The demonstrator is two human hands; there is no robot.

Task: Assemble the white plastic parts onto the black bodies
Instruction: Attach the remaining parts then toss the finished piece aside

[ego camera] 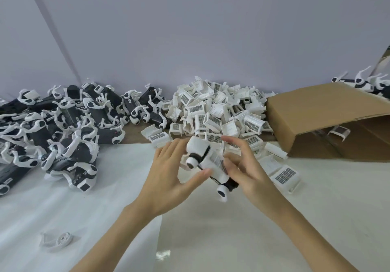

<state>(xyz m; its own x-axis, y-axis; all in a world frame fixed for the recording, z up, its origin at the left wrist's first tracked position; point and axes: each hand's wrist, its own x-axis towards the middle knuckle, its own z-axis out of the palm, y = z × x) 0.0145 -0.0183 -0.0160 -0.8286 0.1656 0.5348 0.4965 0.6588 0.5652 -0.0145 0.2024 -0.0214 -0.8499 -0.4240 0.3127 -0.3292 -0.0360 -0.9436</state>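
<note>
Above the table's middle I hold one black body with white parts fitted on it, a white cover across its top and round white ends. My left hand cups it from the left, thumb pressed on the cover's lower edge. My right hand grips its right side with curled fingers, index finger stretched over the top. Most of the black body is hidden by the cover and my fingers.
A heap of black bodies with white arms lies at the left. A pile of loose white covers sits behind my hands. A cardboard box lies on its side at the right. A loose white part rests at lower left.
</note>
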